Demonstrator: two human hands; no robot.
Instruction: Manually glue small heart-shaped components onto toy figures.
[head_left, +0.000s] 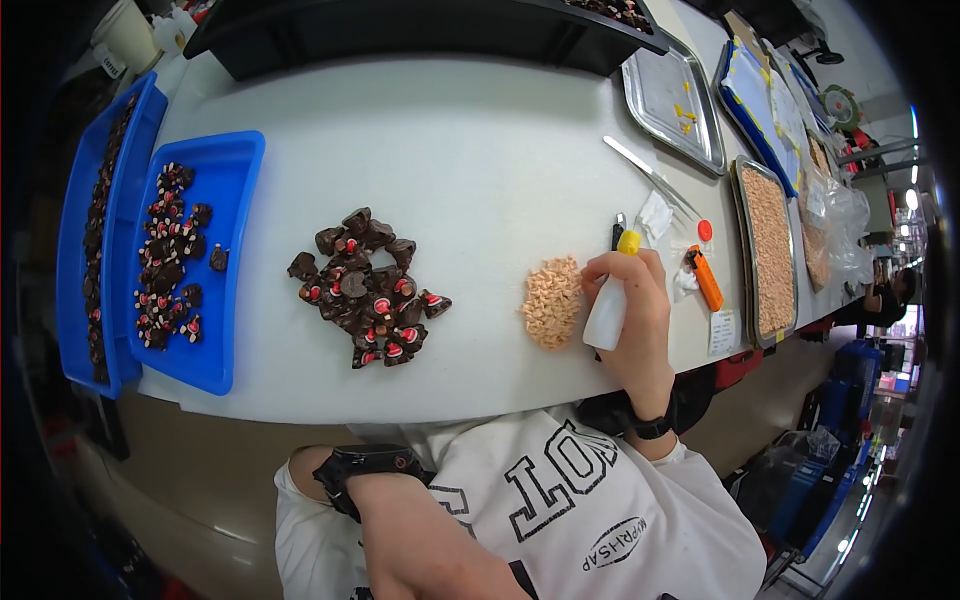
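My right hand (642, 325) is closed around a white squeeze bottle (607, 315) with a yellow tip (628, 242), held over the white table. Just left of it lies a small heap of tiny beige pieces (551, 305). Further left is a loose pile of dark brown lumps (352, 285), some carrying small red-and-white figures. My left hand (435, 575) is low in front of my body, away from the table; the lower edge cuts off its fingers.
Blue trays (247, 250) with more brown pieces stand at left. A black bin (420, 40) spans the back. At right are metal tweezers (655, 178), a crumpled tissue (655, 216), a red cap (705, 231), an orange utility knife (706, 279) and a tray of beige pieces (768, 250).
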